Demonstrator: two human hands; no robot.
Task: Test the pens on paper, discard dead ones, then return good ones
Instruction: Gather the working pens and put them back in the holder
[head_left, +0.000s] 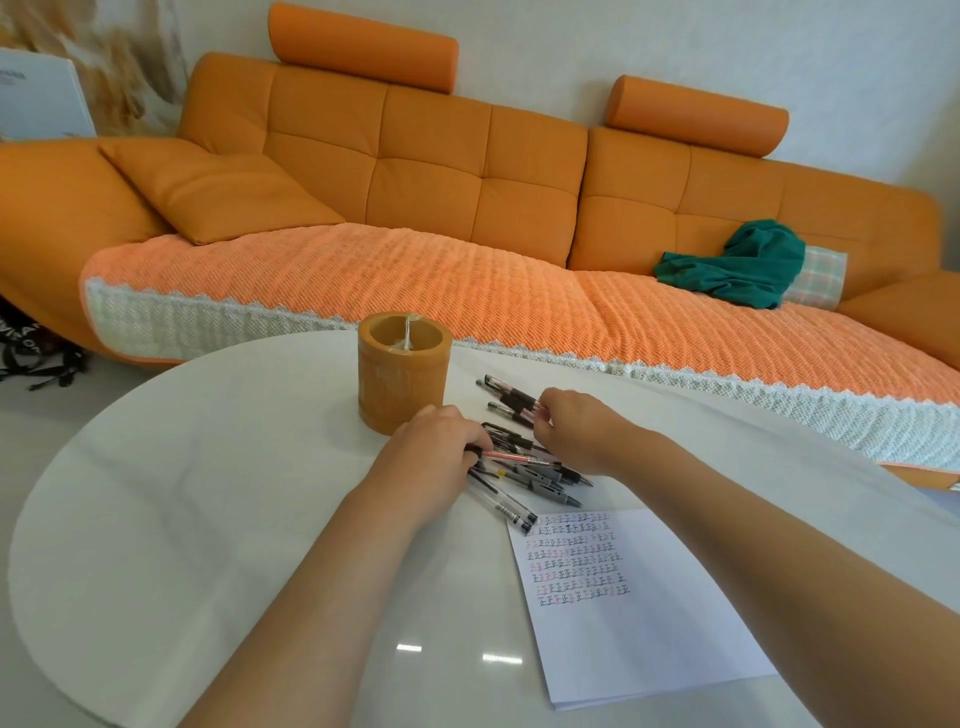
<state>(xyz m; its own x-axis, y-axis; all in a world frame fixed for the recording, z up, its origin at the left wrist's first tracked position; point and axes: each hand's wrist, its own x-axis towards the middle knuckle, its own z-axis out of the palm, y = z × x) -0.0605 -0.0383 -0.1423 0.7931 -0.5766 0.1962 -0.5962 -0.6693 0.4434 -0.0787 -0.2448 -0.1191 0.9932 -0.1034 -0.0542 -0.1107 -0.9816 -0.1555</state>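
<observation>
Several pens (524, 475) lie in a heap on the white table (208, 519), just right of a brown bamboo pen holder (402, 382). My left hand (434, 449) rests on the heap's left end, its fingers curled round a pen with red ink (511, 458). My right hand (576, 428) is over the heap's right side, fingers curled down on the pens; two black pens (506, 397) lie just beyond it. A white sheet of paper (639, 623) with rows of red and black test marks lies near the front right.
An orange sofa (467, 182) with a woven cover runs behind the table. A green cloth (737, 265) lies on its right seat. The pen holder stands close to my left hand.
</observation>
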